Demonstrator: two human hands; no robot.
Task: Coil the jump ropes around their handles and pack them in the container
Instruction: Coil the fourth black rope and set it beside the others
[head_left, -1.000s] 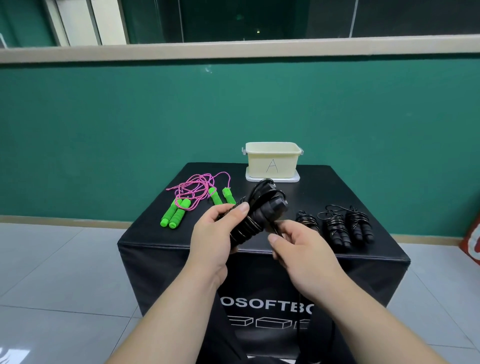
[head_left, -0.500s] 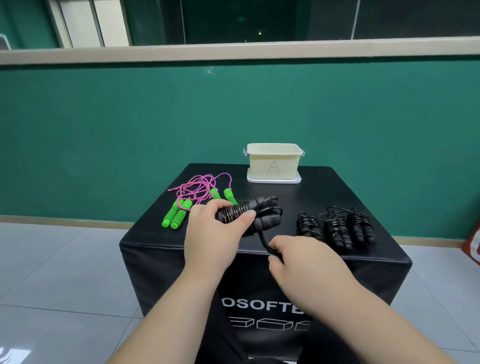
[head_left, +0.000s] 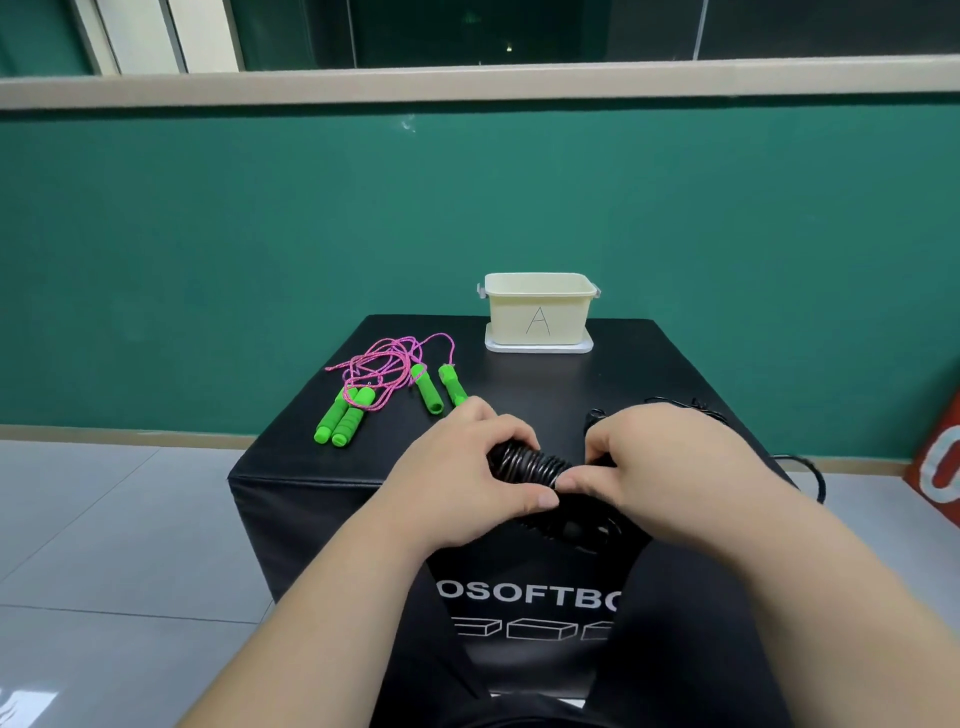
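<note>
Two bare hands meet over the near edge of a black padded box (head_left: 311, 457) in the head view, at six o'clock on its top. The left hand (head_left: 467, 478) curls round a black jump rope (head_left: 535, 465), its glossy cord wound in tight turns about the paired handles. The right hand (head_left: 670, 467) pinches the bundle's right end, thumb and forefinger on the last turns. A loose black cord tail (head_left: 815, 467) trails off the box at four o'clock, so the winding looks unfinished.

At ten o'clock lie two green foam-handled jump ropes (head_left: 343, 421), their pink cords tangled and uncoiled. At twelve o'clock a cream plastic container marked "A" (head_left: 540, 312) stands on a white lid (head_left: 537, 347), well apart from the hands. Its contents cannot be seen. More thin black cord (head_left: 696, 405) shows behind the right hand at two o'clock, mostly hidden.

If either grip eases before the tail is tucked, the springy cord may spring loose. The hanging tail could also snag the box corner, and the tangled pink cords may knot when pulled apart.
</note>
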